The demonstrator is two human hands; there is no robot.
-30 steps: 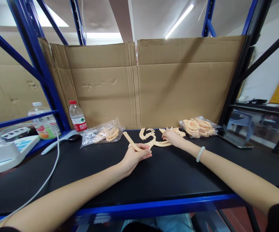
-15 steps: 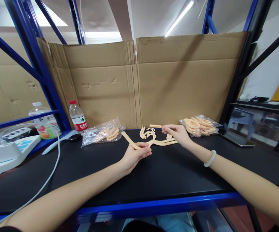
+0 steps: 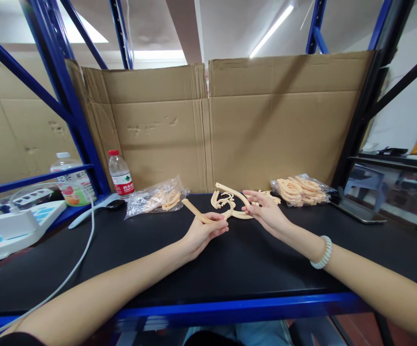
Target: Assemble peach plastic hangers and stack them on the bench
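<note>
My left hand (image 3: 203, 233) rests on the black tabletop (image 3: 157, 269) and pinches a curved peach-coloured flat piece (image 3: 195, 211). My right hand (image 3: 266, 211) is raised just above the table, fingers closed on a second long curved peach piece (image 3: 232, 191) that points up and left. Between the hands lie loose peach scroll-shaped pieces (image 3: 226, 204). A white bead bracelet (image 3: 322, 252) is on my right wrist.
A clear bag of peach pieces (image 3: 157, 198) lies left of centre, another bag (image 3: 300, 190) to the right. A water bottle (image 3: 120, 175), a white power strip (image 3: 13, 226) with cable, and a dark tablet (image 3: 360, 211) sit around. Cardboard sheets (image 3: 266, 120) wall the back.
My right hand has lifted off the pile with a long curved piece and drawn back toward me and the left hand. The left hand has stayed put.
</note>
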